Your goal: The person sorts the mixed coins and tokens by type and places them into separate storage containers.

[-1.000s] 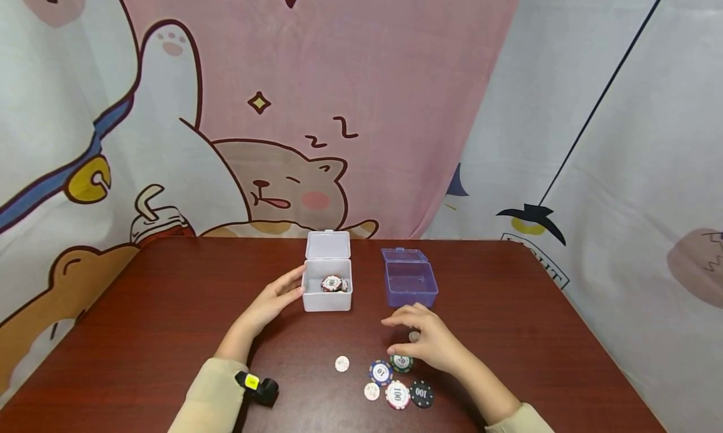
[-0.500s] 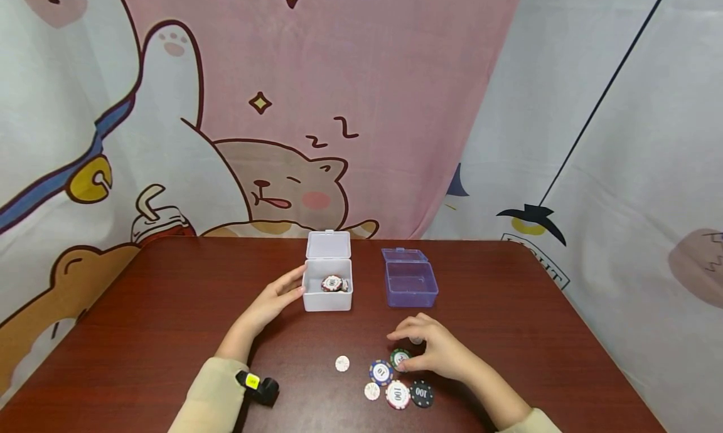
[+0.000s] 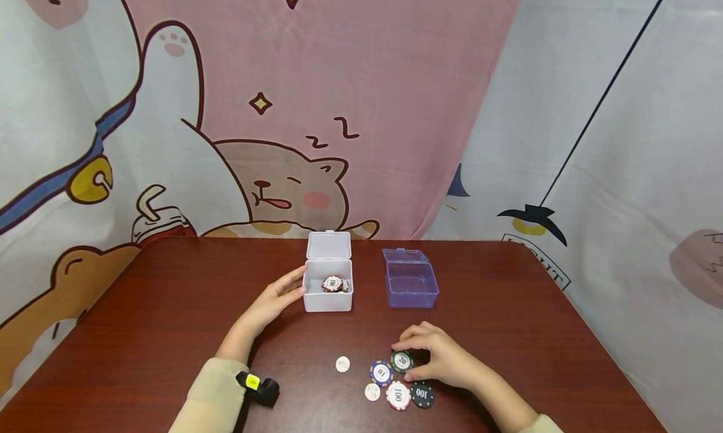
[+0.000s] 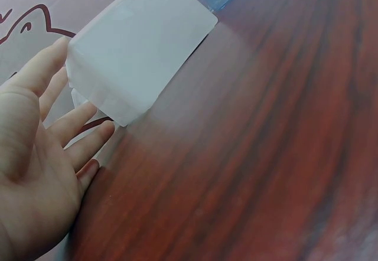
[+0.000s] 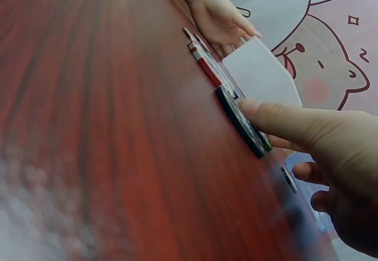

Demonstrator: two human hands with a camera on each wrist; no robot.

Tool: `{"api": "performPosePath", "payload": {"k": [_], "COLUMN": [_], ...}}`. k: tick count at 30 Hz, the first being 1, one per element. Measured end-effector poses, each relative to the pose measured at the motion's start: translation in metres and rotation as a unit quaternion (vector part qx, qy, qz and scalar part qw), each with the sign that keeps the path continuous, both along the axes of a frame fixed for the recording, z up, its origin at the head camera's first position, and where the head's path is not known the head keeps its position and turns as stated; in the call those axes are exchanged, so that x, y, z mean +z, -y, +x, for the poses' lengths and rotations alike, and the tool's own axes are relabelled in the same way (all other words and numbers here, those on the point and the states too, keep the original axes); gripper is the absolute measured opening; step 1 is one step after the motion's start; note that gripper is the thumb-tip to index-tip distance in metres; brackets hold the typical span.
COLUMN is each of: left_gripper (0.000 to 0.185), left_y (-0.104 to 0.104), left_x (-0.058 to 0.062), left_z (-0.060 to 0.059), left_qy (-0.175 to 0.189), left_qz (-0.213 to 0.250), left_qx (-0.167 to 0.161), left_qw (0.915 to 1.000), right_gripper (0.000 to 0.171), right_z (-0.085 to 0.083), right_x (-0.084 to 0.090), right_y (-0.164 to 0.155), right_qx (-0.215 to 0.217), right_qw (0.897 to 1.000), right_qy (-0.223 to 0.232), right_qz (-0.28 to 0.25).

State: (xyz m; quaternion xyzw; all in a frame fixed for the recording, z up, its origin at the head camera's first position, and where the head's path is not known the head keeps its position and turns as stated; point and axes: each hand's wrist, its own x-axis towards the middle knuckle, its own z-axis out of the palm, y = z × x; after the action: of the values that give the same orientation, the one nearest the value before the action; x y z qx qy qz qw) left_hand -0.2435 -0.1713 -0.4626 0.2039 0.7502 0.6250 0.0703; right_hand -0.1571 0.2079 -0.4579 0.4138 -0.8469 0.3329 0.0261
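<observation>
My left hand rests with outstretched fingers against the left side of a white lidded box. The box's lid stands up, and a few poker chips lie inside. Lower right, my right hand holds a green-edged poker chip flat on the table, thumb at its near edge and fingertips at its far edge. Close by lie a blue chip, a red-and-white chip and a black chip. In the right wrist view the thumb hides much of the green chip.
A translucent purple box, lid raised, stands right of the white one. Two small white discs lie on the table; another small disc shows below the right fingers. A patterned cloth hangs behind the table.
My right hand has come down and nearer, its thumb and fingers closing in on the green chip, which has shifted slightly. The left hand stays against the white box.
</observation>
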Motion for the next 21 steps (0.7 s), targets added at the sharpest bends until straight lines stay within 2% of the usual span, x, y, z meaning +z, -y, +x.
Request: {"api": "performPosePath", "payload": {"k": [9,21], "left_gripper": [0.054,0.054], "left_y": [0.0002,-0.0004], "left_x": [0.0001,0.0011], "left_z": [-0.0006,0.0004], "left_qy": [0.001,0.002], "left_qz": [-0.001,-0.003], "left_qx": [0.000,0.005], "left_qw": [1.0000,1.0000], "right_gripper": [0.037,0.034], "right_z": [-0.0017,0.0015], "right_x": [-0.0033,-0.0054], "right_y": [0.0018,0.0057], "right_qx": [0.006,0.000], "right_qw": [1.000,1.000], "right_qy": [-0.017,-0.013], "right_qz": [0.000,-0.017]}}
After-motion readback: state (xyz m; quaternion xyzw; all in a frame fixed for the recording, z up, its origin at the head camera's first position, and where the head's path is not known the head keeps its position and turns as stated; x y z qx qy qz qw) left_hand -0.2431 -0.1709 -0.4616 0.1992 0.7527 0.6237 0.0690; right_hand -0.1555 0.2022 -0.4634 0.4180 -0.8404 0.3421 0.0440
